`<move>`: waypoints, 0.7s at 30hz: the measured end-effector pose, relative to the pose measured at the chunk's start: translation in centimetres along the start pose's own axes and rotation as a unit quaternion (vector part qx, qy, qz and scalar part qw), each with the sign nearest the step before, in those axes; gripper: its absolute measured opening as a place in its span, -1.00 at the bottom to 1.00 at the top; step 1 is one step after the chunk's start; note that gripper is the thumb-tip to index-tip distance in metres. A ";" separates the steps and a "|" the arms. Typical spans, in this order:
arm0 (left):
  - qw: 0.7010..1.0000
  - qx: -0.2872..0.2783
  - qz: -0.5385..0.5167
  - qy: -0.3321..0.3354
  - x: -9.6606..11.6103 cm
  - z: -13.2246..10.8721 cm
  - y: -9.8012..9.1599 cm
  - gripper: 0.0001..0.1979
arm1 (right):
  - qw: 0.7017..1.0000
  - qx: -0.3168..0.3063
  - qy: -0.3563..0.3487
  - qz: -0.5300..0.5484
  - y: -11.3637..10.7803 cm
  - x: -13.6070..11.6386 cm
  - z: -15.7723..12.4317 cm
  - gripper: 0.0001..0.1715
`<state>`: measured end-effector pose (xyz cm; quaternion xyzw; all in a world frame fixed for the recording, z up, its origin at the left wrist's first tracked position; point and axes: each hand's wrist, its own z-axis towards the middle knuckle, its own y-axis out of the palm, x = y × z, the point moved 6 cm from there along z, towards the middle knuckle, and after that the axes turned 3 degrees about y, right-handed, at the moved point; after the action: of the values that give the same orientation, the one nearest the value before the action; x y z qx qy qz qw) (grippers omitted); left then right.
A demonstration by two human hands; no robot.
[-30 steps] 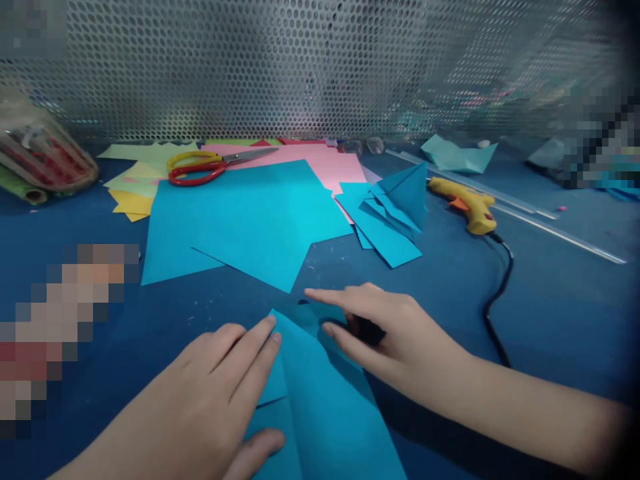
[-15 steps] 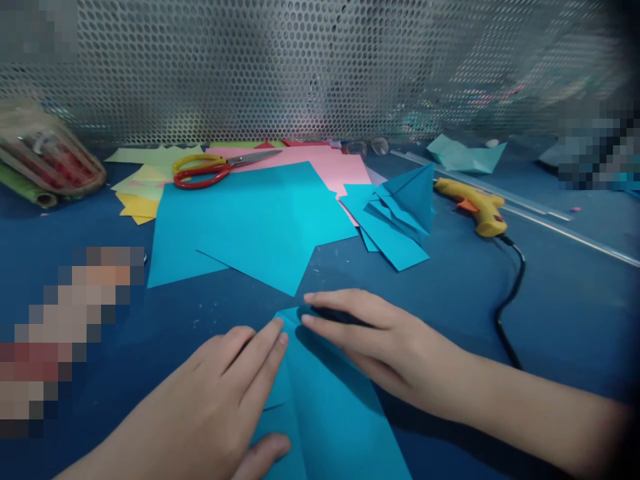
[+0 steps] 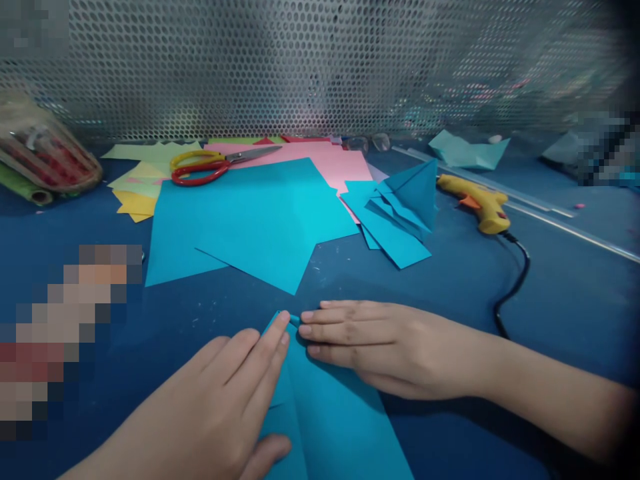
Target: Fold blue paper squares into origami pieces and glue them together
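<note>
A sheet of blue paper [image 3: 335,420] with folded edges and a crease lies in front of me, its narrow end pointing away. My left hand [image 3: 220,393] presses on its left side, index fingertip at the narrow tip, fingers stretched out and thumb apart. From the right, my right hand [image 3: 375,343] lies flat with its fingers straight and side by side over the paper's right edge near the tip. Part of the paper is hidden under both hands. Just beyond the tip are larger blue sheets [image 3: 240,220].
Scissors [image 3: 205,170] with yellow and red handles rest on the sheets. Right of them are folded blue pieces [image 3: 400,213], a yellow glue gun [image 3: 477,203] with a black cord, and clear sticks [image 3: 575,230]. A jar [image 3: 47,147] stands at left, before a perforated metal panel [image 3: 280,67].
My right hand has come down onto the paper's right edge, its fingers now flat and together. The left hand stays almost where it was, and the view has shifted slightly.
</note>
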<state>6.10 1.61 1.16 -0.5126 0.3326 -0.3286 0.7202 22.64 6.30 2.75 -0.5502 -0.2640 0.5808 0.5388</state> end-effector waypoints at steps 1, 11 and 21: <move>1.000 0.004 0.002 0.003 0.0 0.1 0.0 -0.49 | 1.000 -0.002 -0.003 0.005 0.0 0.1 0.0 -0.59; 1.000 0.012 0.004 0.003 0.0 0.6 -0.3 -0.46 | 1.000 0.002 -0.003 0.028 -0.1 0.4 -0.1 -0.60; 0.998 -0.034 -0.040 -0.026 -1.3 0.5 -0.1 -0.45 | 0.996 0.021 0.008 0.085 -0.2 1.2 -0.4 -0.62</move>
<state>5.76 2.88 1.52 -0.5581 0.3037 -0.3322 0.6971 23.30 7.34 2.35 -0.5642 -0.1997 0.6251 0.5011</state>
